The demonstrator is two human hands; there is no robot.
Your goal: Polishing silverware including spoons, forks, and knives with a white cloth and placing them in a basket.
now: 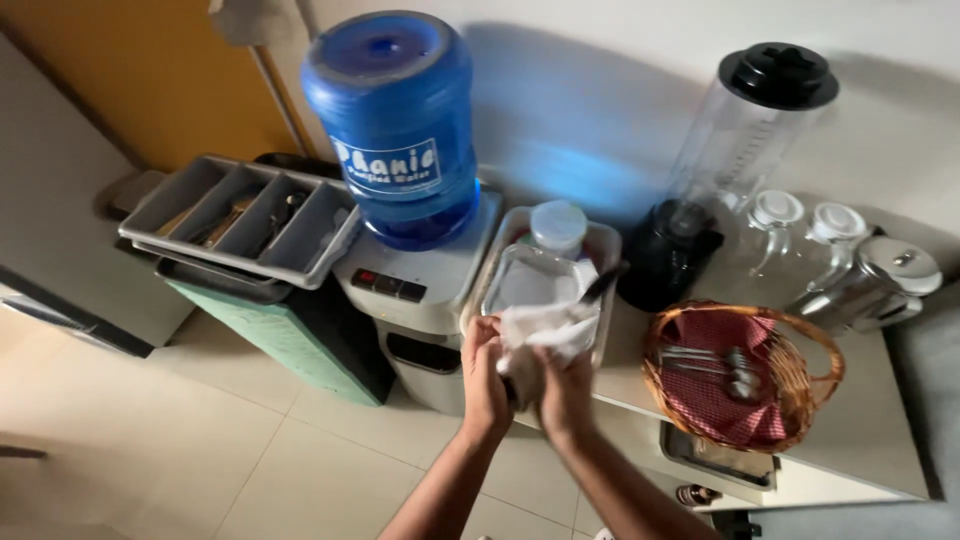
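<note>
The left hand (486, 380) and the right hand (566, 392) are both closing around a white cloth (540, 335). They are holding it between them, near the front edge of the desk (870, 420). A dark thing is sticking out of the top of the cloth, but I cannot tell what it is.

Just behind the cloth, a clear tray (500, 250) is sitting with a clear jar with a white lid (557, 228) in it. To the left, a big blue water bottle (395, 125) is standing on a white water machine (420, 290). Further left, a grey cutlery tray (240, 220) is lying on a green box (270, 330).

To the right of the hands, a brown basket with a red cloth (745, 375) is holding some metal things. Far behind it, a blender with a black lid (740, 150) is standing. Right of that are two glass jugs with white lids (800, 240) and a shiny metal pot (880, 280).
</note>
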